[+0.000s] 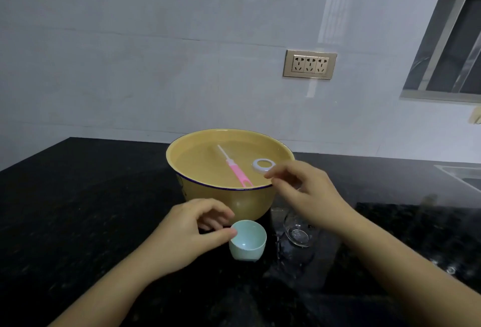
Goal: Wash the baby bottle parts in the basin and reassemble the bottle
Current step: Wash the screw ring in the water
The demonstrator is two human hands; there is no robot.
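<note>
Over the near right rim of the basin, the right hand pinches the white screw ring between thumb and forefinger, with the other fingers loosely bent behind; the ring hangs just above the water and I cannot tell if it touches it. Inside the basin a pink bottle brush lies slanted in the water, its forked end against the near wall. At the front of the basin, on the black worktop, the left hand holds the pale green cap, which stands with its mouth up; the thumb lies on the rim and the curled fingers close behind it, so the grip looks like a light pinch. Just right of the cap, under the right wrist, the clear glass bottle lies on its side on the worktop, near the basin's foot. I judge that the washing step is only starting, with the ring going in first and the cap next. The next move calls for lowering the ring into the water without knocking the rim, then releasing it gently so nothing splashes over the edge
</note>
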